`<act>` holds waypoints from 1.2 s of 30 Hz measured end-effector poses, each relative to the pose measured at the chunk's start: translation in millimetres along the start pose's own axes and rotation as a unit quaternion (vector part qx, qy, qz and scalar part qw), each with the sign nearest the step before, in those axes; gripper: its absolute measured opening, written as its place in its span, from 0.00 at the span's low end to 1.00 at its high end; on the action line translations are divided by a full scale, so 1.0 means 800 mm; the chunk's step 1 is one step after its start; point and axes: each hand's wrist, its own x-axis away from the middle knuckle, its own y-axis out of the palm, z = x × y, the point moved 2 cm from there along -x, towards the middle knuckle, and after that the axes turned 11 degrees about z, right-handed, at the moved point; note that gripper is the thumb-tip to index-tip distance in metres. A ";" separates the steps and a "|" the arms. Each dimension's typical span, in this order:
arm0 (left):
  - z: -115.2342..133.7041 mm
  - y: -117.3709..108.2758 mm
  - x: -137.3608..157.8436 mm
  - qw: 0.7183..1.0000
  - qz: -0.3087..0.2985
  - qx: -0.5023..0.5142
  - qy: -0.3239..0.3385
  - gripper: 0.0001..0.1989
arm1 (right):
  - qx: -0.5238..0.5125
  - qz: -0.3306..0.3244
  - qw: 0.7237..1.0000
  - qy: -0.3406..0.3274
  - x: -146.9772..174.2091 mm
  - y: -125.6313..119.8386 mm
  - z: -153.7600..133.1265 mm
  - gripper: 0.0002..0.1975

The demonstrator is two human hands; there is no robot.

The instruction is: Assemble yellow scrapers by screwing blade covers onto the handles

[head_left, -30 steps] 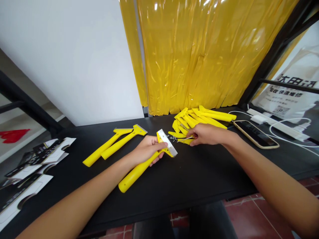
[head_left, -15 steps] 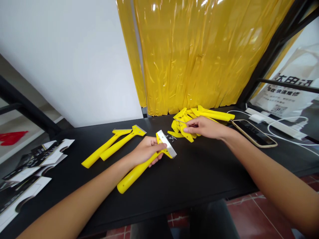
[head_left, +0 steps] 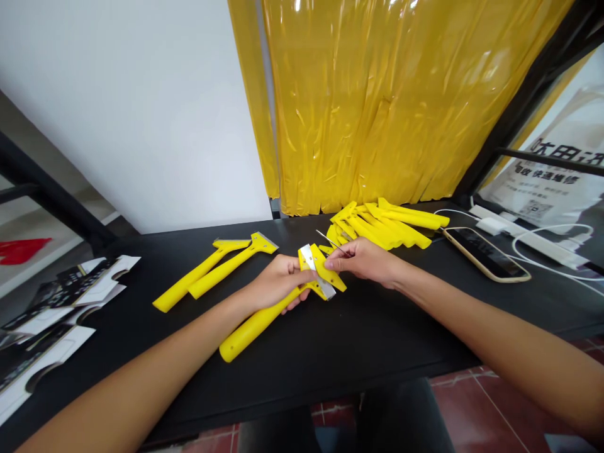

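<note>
Clamping one yellow scraper (head_left: 264, 319) over the counter (head_left: 377, 340) in the left hand (head_left: 278, 278), with thumb on blade (head_left: 306, 255). Pinching one yellow plate (head_left: 327, 270) and one thin metal tool (head_left: 326, 238) over it, in the right hand (head_left: 364, 258). From there, counting two scrapers (head_left: 224, 270) at 9 o'clock, one phone (head_left: 486, 253) at 3; at 2, one yellow pile (head_left: 377, 228), too tangled to count

On the table (head_left: 330, 358), cards (head_left: 101, 296) lie far left, two scrapers (head_left: 221, 274) right of them, then one scraper (head_left: 255, 324) in the left hand (head_left: 278, 277). The right hand (head_left: 361, 258) has a plate (head_left: 336, 280) at that scraper's head, and a rod (head_left: 324, 236). Piled handles (head_left: 377, 229) lie behind, before the curtain (head_left: 358, 126); rightward come the phone (head_left: 486, 251) and power strip (head_left: 542, 239)
</note>
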 end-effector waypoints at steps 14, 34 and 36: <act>-0.011 -0.006 -0.007 0.998 0.011 0.050 -0.026 0.22 | -0.009 0.012 0.998 -0.066 0.005 0.025 0.005 0.20; 0.001 -0.010 0.001 0.991 -0.129 0.017 0.039 0.14 | -0.018 -0.067 0.997 -0.042 0.013 0.026 0.000 0.22; 0.002 -0.010 0.002 0.992 -0.122 0.016 0.033 0.14 | -0.020 -0.070 0.996 -0.052 0.013 0.026 0.000 0.21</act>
